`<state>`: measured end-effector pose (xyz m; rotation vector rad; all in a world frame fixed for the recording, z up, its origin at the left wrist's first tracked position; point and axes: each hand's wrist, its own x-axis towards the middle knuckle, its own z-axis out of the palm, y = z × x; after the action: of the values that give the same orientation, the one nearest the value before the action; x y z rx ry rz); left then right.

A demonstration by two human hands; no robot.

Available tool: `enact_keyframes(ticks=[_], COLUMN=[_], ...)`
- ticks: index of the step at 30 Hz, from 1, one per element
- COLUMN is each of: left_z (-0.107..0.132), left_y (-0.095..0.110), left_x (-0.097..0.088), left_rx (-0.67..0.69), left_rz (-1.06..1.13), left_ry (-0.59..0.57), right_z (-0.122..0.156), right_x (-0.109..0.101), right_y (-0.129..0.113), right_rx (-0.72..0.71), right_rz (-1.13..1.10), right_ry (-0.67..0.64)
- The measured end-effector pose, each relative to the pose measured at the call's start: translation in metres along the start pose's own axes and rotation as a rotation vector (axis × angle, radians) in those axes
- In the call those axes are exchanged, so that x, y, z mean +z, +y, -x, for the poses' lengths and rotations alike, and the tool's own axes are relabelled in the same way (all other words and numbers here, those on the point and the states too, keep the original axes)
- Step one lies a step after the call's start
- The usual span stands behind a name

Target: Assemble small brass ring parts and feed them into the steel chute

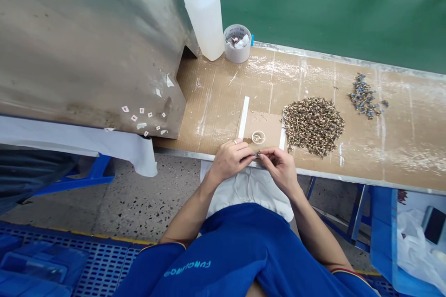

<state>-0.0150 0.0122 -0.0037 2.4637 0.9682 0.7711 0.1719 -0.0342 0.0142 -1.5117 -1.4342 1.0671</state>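
Your left hand (230, 160) and right hand (279, 170) pinch a tiny part (257, 153) together, just above the near edge of a cardboard pad (266, 126); a heap of small coils (312, 125) lies just right.

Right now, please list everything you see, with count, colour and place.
squeeze bottle: one, white, blue cap, back of bench
round tub: one, grey, beside bottle
bench top: one, tan cardboard, across view
brown parts heap: one, mid-bench
blue parts heap: one, right of brown heap
cardboard square: one, tan, before the hands
metal panel: one, grey, left of bench
left hand: one, ringed, pinching a small part
right hand: one, pinching the same part
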Motion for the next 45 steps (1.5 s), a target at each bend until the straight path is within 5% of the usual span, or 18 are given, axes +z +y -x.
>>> enact_keyframes(ticks=[17,31,45], left_z=[0.000,0.002,0.003], left_y=[0.001,-0.002,-0.005], left_x=[-0.003,-0.006,-0.014], left_rx=[0.041,-0.047,-0.019], left_rz=[-0.041,0.307,0.335], left_ry=[0.009,0.093,0.028], right_z=[-0.001,0.004,-0.001], right_x=[-0.006,0.018,0.008], right_y=[-0.007,0.005,0.001], right_rx=[-0.082,0.067,0.018], right_rz=[0.124,-0.332,-0.157], right_ry=[-0.109,-0.026,-0.192])
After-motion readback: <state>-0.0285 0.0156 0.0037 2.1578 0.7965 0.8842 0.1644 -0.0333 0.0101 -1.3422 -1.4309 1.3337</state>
